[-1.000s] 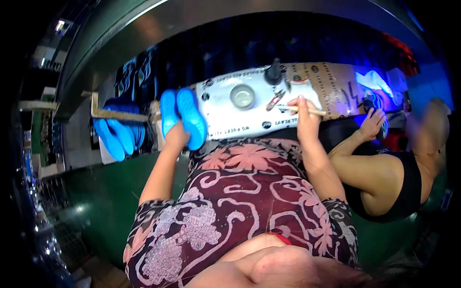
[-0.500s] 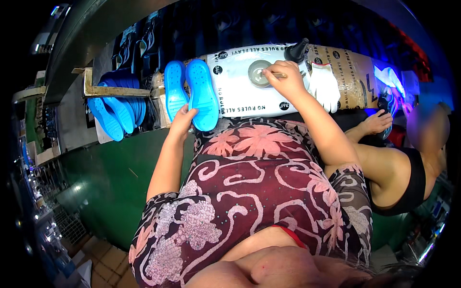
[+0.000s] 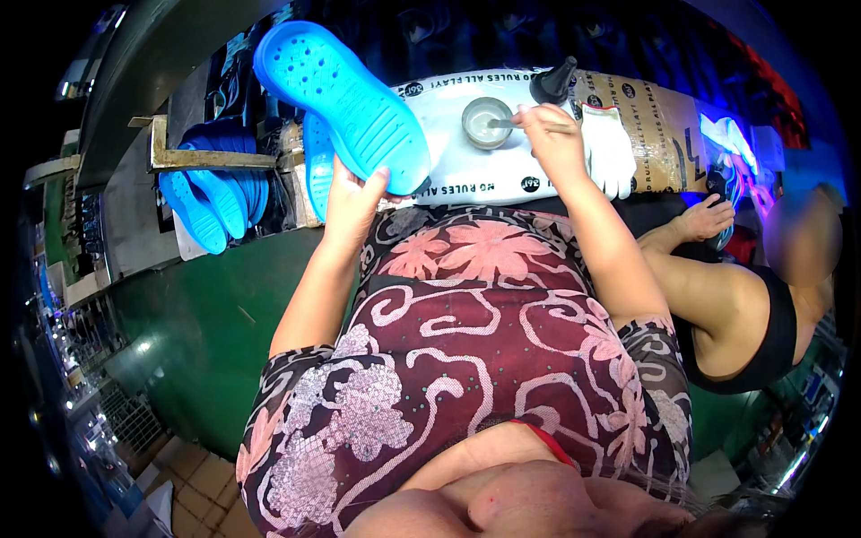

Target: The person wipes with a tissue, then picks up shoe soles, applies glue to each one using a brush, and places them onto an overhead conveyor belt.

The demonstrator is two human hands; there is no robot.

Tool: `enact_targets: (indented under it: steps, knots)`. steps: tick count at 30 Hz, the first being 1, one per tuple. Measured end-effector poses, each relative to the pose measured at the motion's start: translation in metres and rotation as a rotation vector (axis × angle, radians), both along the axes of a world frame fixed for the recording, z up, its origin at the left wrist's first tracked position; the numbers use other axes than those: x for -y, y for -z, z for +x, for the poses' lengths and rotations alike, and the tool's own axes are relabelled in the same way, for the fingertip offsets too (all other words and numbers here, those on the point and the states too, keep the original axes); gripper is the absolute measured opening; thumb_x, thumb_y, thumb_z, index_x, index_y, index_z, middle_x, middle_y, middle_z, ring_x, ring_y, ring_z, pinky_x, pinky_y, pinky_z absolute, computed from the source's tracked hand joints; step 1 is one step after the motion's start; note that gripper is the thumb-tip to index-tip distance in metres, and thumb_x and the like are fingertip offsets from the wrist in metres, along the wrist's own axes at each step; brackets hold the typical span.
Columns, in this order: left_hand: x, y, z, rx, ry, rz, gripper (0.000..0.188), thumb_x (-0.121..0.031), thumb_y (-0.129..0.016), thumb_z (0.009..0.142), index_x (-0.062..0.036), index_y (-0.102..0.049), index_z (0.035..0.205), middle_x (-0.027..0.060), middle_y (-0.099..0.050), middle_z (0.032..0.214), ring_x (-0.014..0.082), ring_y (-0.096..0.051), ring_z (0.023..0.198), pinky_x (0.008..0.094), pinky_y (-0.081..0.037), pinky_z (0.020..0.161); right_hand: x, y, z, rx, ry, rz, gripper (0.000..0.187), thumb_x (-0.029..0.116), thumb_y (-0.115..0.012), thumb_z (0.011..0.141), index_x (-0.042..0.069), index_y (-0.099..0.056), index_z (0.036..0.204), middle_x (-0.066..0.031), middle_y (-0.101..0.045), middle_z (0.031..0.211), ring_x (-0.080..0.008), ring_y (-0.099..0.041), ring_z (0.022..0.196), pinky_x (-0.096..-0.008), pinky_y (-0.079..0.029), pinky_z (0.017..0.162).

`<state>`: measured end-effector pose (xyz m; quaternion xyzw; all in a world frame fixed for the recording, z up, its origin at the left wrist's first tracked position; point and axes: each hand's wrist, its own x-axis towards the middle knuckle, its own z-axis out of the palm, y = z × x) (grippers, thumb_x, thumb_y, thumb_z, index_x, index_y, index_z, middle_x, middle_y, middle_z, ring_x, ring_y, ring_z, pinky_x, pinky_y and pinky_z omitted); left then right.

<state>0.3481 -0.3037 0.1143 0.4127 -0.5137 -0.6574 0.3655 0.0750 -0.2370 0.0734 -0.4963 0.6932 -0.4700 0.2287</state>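
My left hand grips a blue shoe sole by its near end, thumb on top. The sole is raised and tilted, with small holes at the far end and grooves at the near end. Partly hidden under it, a second blue sole lies on the work surface. My right hand pinches a thin brush whose tip reaches the rim of a round grey bowl. Pale material shows inside the bowl. It stands on a white printed plastic sheet.
A dark nozzle bottle and white gloves sit right of the bowl. Several blue soles stand stacked at left beside a metal bracket. Dark shoes on a rack line the back. A co-worker sits at right, a hand near lit items.
My left hand has lifted one blue sole off the work surface, toward the camera. My right hand has moved slightly right, drawing the brush back from the bowl's middle toward its rim.
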Motion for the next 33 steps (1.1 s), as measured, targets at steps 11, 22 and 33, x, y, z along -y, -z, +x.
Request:
enact_targets:
  steps: [11,22,33]
  knots:
    - [-0.004,-0.007,-0.031,0.017,-0.038,-0.214,0.045,-0.003,-0.054,0.081,0.0033,-0.031,0.120,0.0161,-0.058,0.096,0.0184,-0.062,0.072,0.0280,-0.054,0.059,-0.017,-0.045,0.005,0.510,0.166,-0.138,0.034,0.029,-0.052,0.092,-0.001,-0.065,0.081,-0.0078,-0.063,0.079,-0.0122,-0.052,0.071,-0.0247,-0.042,0.071]
    - [-0.008,-0.011,-0.047,0.090,-0.019,-0.733,0.060,-0.002,-0.062,0.076,0.0050,-0.032,0.127,0.0160,-0.062,0.098,0.0192,-0.063,0.087,0.0298,-0.050,0.076,-0.040,-0.093,0.039,-0.091,-0.157,-0.410,0.026,0.014,-0.051,0.089,0.001,-0.064,0.070,-0.0065,-0.061,0.066,-0.0184,-0.055,0.063,-0.0345,-0.041,0.078]
    - [-0.006,-0.006,-0.041,0.192,-0.038,-1.024,0.063,0.002,-0.064,0.070,0.0015,-0.034,0.126,0.0125,-0.064,0.084,0.0184,-0.064,0.072,0.0275,-0.050,0.065,-0.034,-0.095,0.038,-0.169,-0.161,-0.422,0.021,0.013,-0.059,0.083,0.003,-0.063,0.064,-0.0074,-0.058,0.059,-0.0224,-0.052,0.056,-0.0334,-0.041,0.065]
